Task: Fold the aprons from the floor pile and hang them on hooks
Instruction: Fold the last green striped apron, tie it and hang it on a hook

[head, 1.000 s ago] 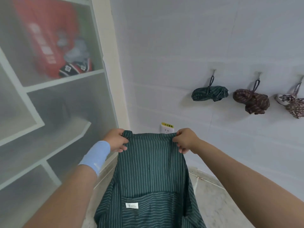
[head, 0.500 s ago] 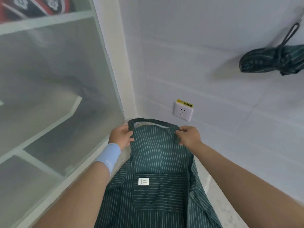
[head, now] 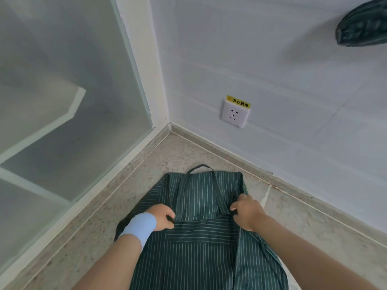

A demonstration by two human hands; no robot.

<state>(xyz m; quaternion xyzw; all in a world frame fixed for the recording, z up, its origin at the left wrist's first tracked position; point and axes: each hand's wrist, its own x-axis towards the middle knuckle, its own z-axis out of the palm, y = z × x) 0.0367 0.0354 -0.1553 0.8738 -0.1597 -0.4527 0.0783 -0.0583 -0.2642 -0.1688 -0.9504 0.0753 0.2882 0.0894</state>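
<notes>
Green pinstriped apron (head: 201, 260) lies spread on the speckled floor (head: 167, 155), with its neck loop (head: 200, 166) beyond your knuckles, toward the corner. Your left hand (head: 162, 218) pinches one side edge and your right hand (head: 247, 214) curls round the opposite edge, likely to pull the bib flat and square for folding. Between your hands, the pocket (head: 201, 232) looks flat. Left of your left hand, the frosted cabinet (head: 62, 101) shows only shelf outlines, so its contents can't be told. A bundled apron (head: 364, 24) hangs up to your right.
</notes>
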